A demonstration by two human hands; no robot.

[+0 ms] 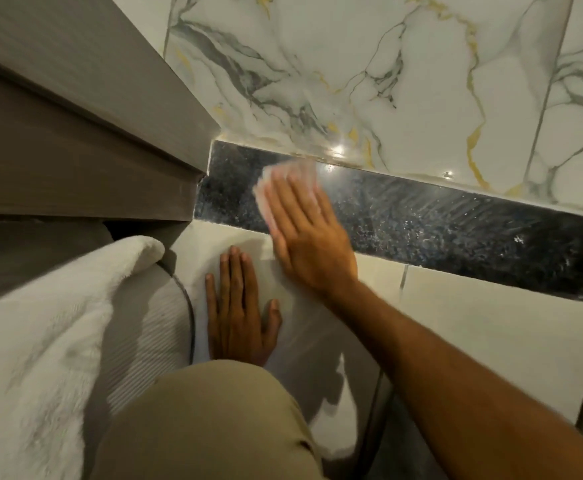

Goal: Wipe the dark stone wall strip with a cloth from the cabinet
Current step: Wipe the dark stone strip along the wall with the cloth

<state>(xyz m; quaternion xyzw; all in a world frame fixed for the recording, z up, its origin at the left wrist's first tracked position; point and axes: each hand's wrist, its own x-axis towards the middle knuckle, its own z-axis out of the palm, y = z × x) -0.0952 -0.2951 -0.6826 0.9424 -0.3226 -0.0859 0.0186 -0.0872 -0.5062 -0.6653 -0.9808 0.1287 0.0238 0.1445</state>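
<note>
A dark speckled stone strip [421,223] runs across the wall between marbled tiles above and plain pale tiles below. Smeary streaks show on its right part. My right hand [304,233] presses a white cloth [283,174] flat against the strip near its left end; the cloth shows only above and left of the fingers and is blurred. My left hand [241,306] lies flat with fingers together on the pale tile [491,327] just below the strip, holding nothing.
A grey-brown cabinet [75,133] juts out at the left, right up against the strip's left end. A fluffy white towel [41,323] drapes over a ribbed grey object [151,323] at lower left. My knee in beige cloth [196,427] sits at the bottom.
</note>
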